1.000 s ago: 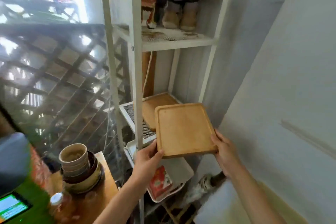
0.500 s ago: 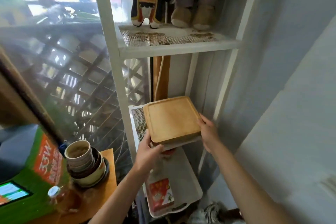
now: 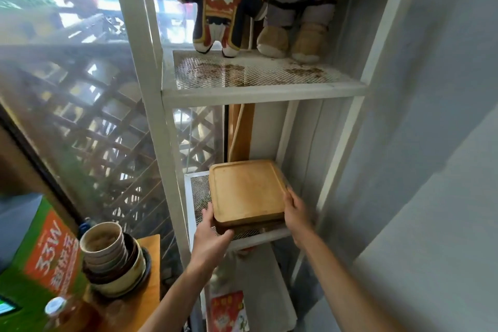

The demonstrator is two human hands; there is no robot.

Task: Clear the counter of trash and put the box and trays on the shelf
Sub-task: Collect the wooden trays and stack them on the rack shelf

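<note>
Fingers [image 3: 208, 213] of both hands grip wooden tray [image 3: 246, 193] on shelf [image 3: 258, 237].

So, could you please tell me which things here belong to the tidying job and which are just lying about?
Job:
wooden trays
white shelf
left hand
right hand

Lying about:
plush dolls
stacked bowls
green box
bottle

Your two forearms come up from the bottom edge bare, with no sleeve in view, and your left hand [image 3: 208, 240] and right hand [image 3: 296, 213] wear no gloves, rings, watch or wristband that shows.
</note>
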